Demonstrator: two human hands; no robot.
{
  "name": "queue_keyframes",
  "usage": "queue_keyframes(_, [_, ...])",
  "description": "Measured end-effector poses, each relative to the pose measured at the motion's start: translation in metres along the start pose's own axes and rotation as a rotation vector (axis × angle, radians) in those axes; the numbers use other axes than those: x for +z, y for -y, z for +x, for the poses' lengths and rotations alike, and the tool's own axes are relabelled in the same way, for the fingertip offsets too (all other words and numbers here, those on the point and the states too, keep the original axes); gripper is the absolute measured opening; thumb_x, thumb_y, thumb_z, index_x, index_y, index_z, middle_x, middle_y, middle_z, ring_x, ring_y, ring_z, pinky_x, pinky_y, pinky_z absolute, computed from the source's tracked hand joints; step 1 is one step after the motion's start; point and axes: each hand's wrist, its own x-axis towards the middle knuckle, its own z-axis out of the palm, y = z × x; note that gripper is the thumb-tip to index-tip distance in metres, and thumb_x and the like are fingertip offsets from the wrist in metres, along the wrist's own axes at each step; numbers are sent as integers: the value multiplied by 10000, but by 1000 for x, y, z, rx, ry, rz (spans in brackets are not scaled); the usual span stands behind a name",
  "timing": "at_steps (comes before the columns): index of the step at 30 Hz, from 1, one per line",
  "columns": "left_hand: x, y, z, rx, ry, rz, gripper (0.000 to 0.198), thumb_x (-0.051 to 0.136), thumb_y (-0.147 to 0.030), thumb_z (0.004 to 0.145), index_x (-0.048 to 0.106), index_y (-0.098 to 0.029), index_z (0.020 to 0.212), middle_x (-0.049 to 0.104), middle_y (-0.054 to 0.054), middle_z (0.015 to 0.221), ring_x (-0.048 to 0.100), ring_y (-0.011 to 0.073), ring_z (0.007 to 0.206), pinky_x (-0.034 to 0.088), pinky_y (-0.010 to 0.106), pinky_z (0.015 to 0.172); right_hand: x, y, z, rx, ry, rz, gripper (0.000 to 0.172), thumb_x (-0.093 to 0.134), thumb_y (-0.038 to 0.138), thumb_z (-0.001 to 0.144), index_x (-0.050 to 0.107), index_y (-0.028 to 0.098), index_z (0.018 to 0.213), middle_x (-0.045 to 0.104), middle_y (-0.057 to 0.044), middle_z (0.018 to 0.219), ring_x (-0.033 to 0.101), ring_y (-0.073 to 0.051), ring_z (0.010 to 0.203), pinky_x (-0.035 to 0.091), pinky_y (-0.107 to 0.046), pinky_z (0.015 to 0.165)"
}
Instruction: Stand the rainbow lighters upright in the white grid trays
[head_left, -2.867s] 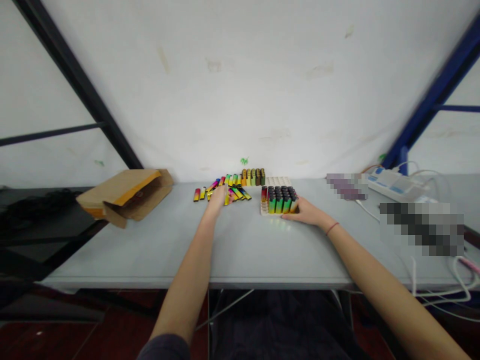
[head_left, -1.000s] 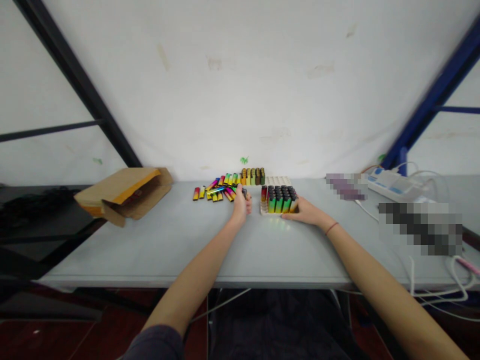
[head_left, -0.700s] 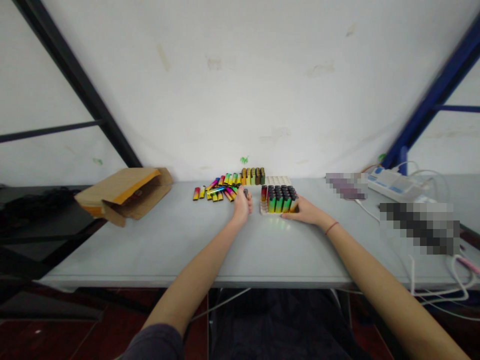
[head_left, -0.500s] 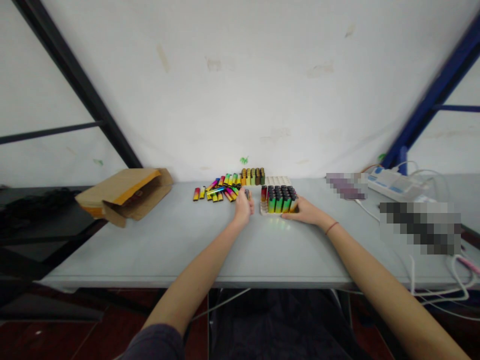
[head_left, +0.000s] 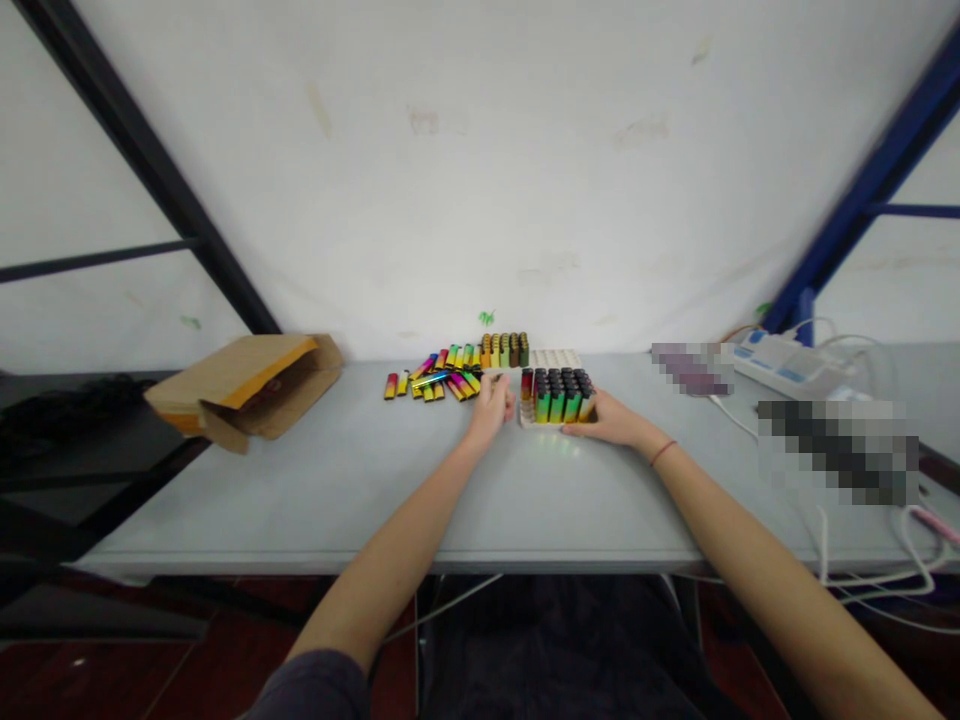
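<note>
My right hand (head_left: 616, 418) grips the right front corner of a white tray (head_left: 527, 413) on the table. Several lighters (head_left: 556, 402) with black tops and green-to-yellow bodies stand upright in it, plus a red one at the back of the left column; the holes in front of that one show. Just left of the tray, my left hand (head_left: 493, 405) is closed around a lighter, mostly hidden by the fingers. Beside that hand lies a loose pile of shiny multicoloured lighters (head_left: 435, 382).
Behind the pile stands a block of upright lighters (head_left: 504, 350), next to a white holed tray (head_left: 556, 357). An open cardboard box (head_left: 240, 385) lies at the left. A power strip (head_left: 784, 370), cables and blurred-out items occupy the right side.
My left hand has shifted slightly right, towards the tray, and turned so that the lighter in it shows less. The right hand keeps its place on the tray.
</note>
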Motion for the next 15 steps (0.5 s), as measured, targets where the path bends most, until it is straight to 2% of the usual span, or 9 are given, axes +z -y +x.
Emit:
queue_keyframes(3, [2,-1,-3,297,-41,201,175,730,-307,881,586,-223,832,627,4,800,608,141,740,466,204,642,0,1,0,-6,0,3,742,874,553,711,634,235,1337,697,-122,1390,656,-391,1259,485,-563,1168])
queue_keyframes(6, [3,-3,-5,434,-32,292,76,767,-222,828,693,-213,840,665,66,987,627,200,1029,509,230,814,0,1,0,-1,-3,14,766,882,551,704,617,248,1357,697,-112,1394,653,-385,1260,480,-571,1169])
queue_keyframes(9, [2,-1,-3,426,2,306,98,786,-224,810,736,-221,894,686,74,1050,641,214,1034,525,249,822,0,0,0,12,3,12,741,883,569,698,636,253,1322,712,-100,1365,658,-380,1242,502,-569,1145])
queue_keyframes(15, [-4,5,2,434,23,330,109,800,-192,793,770,-215,895,719,70,1017,668,196,924,541,251,793,0,-1,0,-11,-19,-13,701,879,583,700,669,237,1273,726,-119,1328,675,-388,1215,511,-551,1134])
